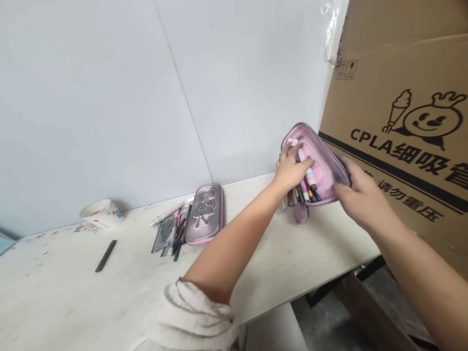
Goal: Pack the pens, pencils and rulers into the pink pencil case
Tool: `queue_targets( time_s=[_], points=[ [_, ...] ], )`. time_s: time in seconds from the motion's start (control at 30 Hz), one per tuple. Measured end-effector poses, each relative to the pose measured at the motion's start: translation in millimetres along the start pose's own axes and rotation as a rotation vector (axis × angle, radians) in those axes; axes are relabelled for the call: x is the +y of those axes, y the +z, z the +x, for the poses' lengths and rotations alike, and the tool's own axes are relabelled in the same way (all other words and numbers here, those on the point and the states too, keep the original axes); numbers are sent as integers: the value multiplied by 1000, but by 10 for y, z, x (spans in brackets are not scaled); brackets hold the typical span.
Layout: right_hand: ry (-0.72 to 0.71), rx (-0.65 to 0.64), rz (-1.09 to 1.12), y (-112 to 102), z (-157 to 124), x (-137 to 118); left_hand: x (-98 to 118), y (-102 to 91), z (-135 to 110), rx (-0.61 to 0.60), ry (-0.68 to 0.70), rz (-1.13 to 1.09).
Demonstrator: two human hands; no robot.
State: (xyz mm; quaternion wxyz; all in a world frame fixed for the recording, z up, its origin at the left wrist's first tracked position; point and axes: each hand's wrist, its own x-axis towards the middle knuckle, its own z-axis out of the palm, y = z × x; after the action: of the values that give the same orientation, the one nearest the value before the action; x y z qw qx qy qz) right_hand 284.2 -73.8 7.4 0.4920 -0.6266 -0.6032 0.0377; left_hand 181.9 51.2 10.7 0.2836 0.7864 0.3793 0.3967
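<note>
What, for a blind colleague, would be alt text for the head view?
The right hand holds an open case; the left hand is at the pens inside. Another case and more pens lie on the table, a cup farther left.

Pale wall (91,97) behind 1 whitish table (73,302)

Cardboard box (405,117) — black-printed, pale wall (109,97), white cup (106,217), stained table (66,292)
</note>
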Motion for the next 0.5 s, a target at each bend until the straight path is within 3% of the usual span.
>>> queue_targets(
  time_s=[0.1, 0.2, 0.33, 0.5],
  points=[
    [-81, -96, -216, 117, 152, -304, -175, -70, -9, 102, 49, -216],
    [-151, -280, -381, 523, 147, -434, -611, -133, -191, 181, -108, -330],
    [-201, -435, -576, 1042, 0, -486, -1082, -361, -481, 155, -294, -2],
    [-286, -487, -769, 1308, -101, -444, -1165, -668, -764, 146, -398, 198]
  ],
)
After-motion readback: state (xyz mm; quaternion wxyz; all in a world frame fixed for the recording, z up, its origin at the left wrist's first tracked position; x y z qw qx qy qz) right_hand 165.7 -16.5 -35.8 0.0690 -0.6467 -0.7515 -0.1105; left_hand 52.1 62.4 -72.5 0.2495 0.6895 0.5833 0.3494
